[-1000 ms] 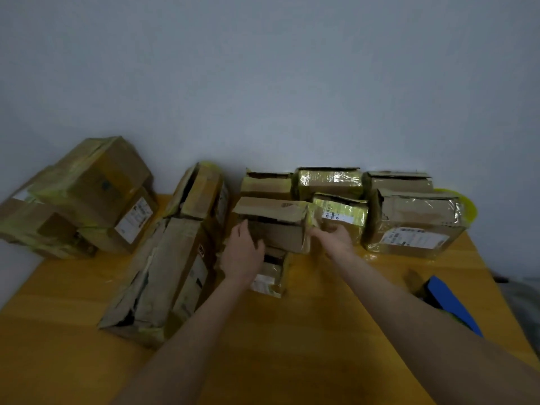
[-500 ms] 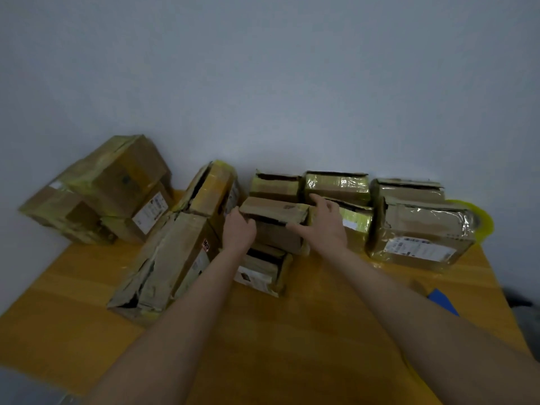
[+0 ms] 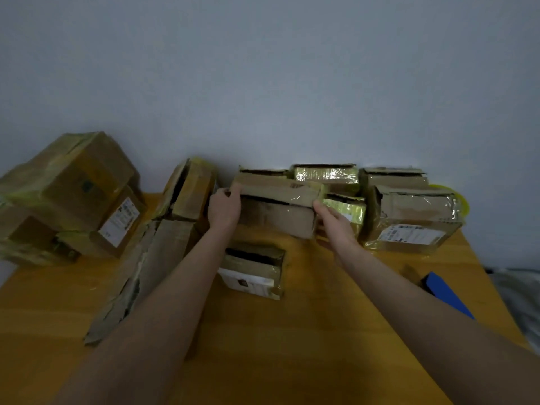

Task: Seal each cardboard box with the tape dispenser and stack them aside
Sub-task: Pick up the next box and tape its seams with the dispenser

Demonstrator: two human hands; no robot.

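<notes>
A brown cardboard box [image 3: 277, 210] with loose top flaps is held up off the wooden table [image 3: 292, 346], in front of the row of boxes at the wall. My left hand [image 3: 223, 207] grips its left end, fingers curled over the top edge. My right hand [image 3: 334, 222] grips its right end from the side. Below it a smaller open box [image 3: 254, 270] with a white label sits on the table. No tape dispenser can be made out.
A pile of taped boxes [image 3: 70, 197] stands at the back left. Two flattened, torn boxes [image 3: 163, 247] lean left of centre. More boxes [image 3: 409, 220] line the wall at right, with a yellow object [image 3: 460, 197] behind. A blue object [image 3: 447, 293] lies at the right edge.
Both hands have taken the box by its ends and lifted it off the smaller box, which now shows in full. The right hand moved from the top to the right end.
</notes>
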